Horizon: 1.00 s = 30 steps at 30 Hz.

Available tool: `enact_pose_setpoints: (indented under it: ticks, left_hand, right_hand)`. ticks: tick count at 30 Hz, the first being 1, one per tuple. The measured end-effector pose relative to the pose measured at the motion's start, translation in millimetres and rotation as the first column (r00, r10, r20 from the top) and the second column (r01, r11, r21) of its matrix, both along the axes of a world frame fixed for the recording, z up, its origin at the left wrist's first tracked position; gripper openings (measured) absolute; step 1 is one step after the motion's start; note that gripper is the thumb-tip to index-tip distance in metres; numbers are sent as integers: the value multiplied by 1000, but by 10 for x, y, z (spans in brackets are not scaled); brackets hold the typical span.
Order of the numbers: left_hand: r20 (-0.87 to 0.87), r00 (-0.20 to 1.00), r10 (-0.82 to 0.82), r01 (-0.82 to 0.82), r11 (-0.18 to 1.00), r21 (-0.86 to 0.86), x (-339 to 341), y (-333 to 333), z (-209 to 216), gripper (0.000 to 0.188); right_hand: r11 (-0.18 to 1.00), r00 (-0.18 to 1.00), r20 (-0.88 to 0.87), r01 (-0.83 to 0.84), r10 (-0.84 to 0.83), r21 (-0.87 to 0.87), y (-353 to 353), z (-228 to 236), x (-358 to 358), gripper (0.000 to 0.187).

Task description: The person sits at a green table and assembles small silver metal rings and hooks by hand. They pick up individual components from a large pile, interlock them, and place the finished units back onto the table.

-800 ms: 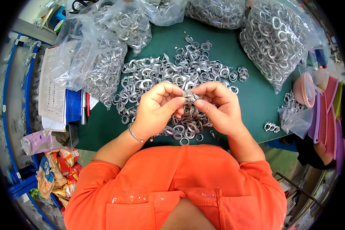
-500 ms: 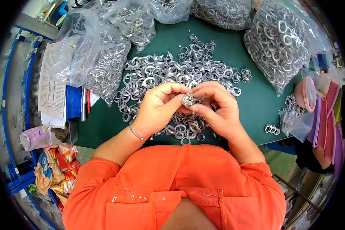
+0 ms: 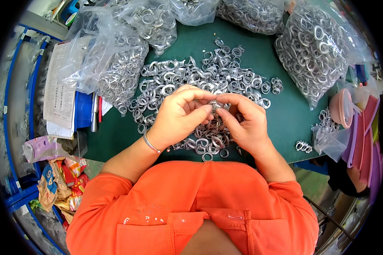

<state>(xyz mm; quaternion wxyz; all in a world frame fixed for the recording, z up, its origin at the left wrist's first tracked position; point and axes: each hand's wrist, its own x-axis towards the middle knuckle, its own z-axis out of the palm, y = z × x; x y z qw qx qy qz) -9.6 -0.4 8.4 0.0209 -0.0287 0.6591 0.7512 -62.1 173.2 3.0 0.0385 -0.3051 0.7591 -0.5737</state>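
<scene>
The left hand and the right hand make one closed grip, pinching a small silver piece between fingertips. Just now the fingers cover this piece more, so probably it is being turned. Unlike earlier, its round face is mostly hidden. Below and beyond the grip, loose rings lie on the desk.

along the left runs a rack with a blue frame. beside it, at the left of the green table, is a printed sheet, with a blue box, a slim silvery rod and a red pen to its right. nearer is a purple packet, then a brown paper bag beside red wrappers. at the right, a pink tub is near long pink and purple strips.
</scene>
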Motion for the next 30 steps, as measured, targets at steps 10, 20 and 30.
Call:
enact_pose_setpoints:
  ticks: [10, 20, 30]
  left_hand:
    - [154, 987, -44, 15, 982, 186, -58, -38, 11, 24]
    - [116, 991, 71, -89, 984, 157, -92, 0, -16, 16]
    - [243, 968, -55, 30, 994, 105, -192, -12, -42, 16]
  right_hand:
    - [990, 991, -54, -127, 124, -54, 95, -23, -77, 22]
    - [997, 996, -73, -38, 43, 60, -23, -28, -33, 22]
    - [971, 907, -421, 114, -16, 209, -118, 19, -59, 30]
